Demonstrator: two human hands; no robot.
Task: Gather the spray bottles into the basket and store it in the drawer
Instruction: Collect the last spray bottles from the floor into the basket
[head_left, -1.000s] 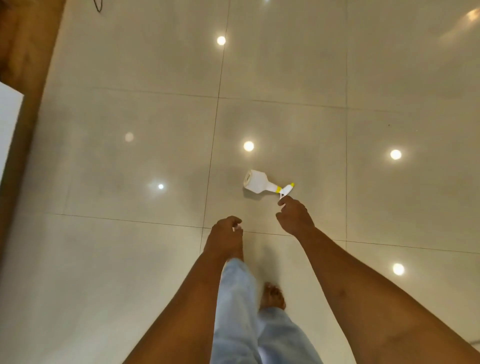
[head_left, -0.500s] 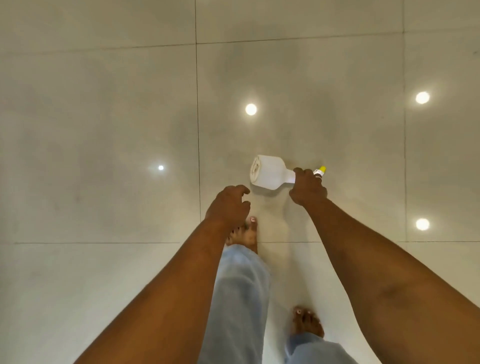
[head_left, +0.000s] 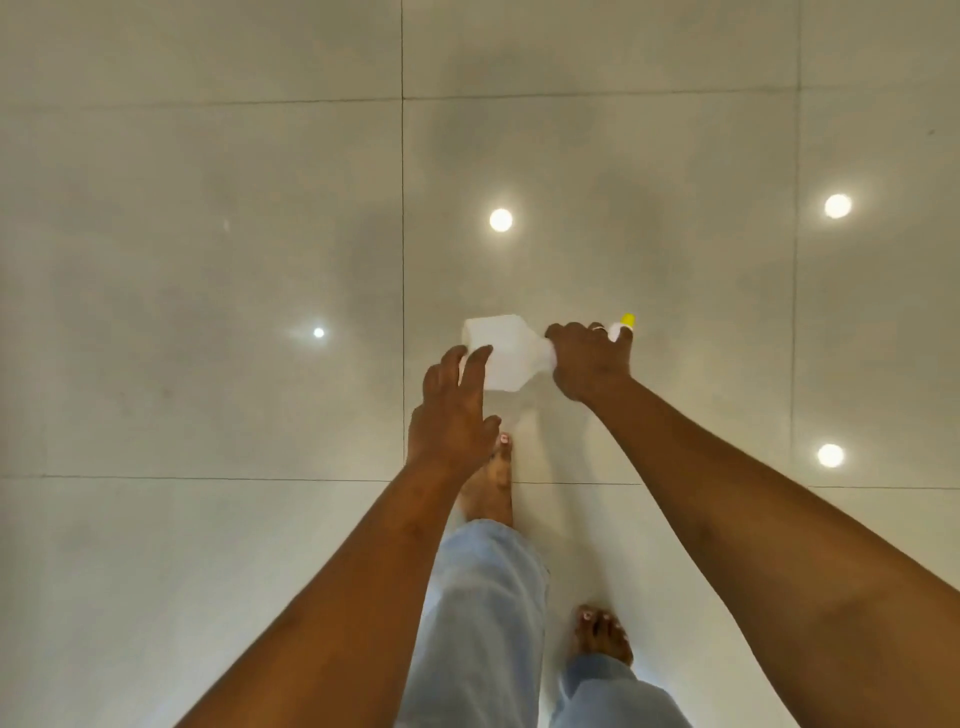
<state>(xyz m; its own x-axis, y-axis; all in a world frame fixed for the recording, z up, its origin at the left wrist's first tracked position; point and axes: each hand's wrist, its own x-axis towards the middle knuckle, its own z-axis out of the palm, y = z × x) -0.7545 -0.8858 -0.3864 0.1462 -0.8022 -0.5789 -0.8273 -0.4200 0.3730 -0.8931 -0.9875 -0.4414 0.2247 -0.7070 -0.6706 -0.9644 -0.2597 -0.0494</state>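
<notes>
— Right, where's the spray bottle (head_left: 506, 353)?

— I've got it in my right hand (head_left: 589, 361), fingers wrapped tight around the neck, yellow nozzle tip (head_left: 627, 319) poking out past my knuckles. It's lying sideways above the tiled floor (head_left: 208, 260), white body pointing left.

— And the other hand?

— My left hand (head_left: 452, 415) is spread open, fingertips just at the base of the bottle; I can't tell whether they touch. Bare feet and pale jeans (head_left: 483, 613) below.
</notes>
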